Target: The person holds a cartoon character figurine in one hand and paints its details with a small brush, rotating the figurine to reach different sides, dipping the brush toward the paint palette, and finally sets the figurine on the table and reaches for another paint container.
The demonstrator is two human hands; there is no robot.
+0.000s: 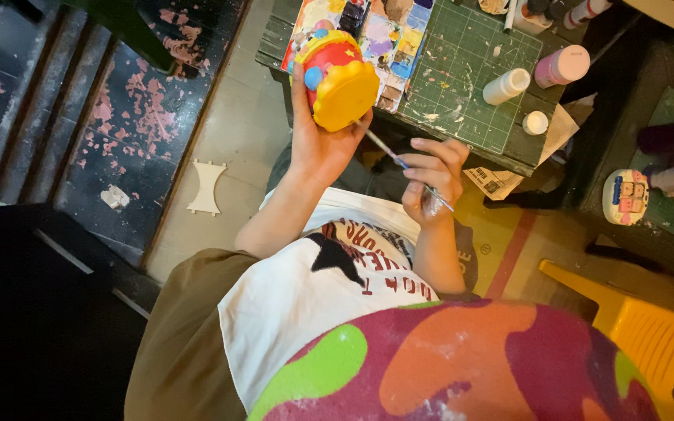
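Green cutting mat (462, 70) on tabletop (274, 35); white bottle (506, 86) lying on mat, pink bottle (562, 65) near; yellow chair (641, 331) lower right; pale flat cutout (206, 187) on floor.

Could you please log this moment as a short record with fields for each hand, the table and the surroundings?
left hand: left hand grips a yellow and red painted figure, held up over the table edge
right hand: right hand pinches a thin paintbrush, tip pointing toward the figure
table: green cutting mat, paint-smeared palette, a white bottle and a pink bottle lying on the mat
surroundings: yellow chair at lower right; small painted figure on a ledge at right
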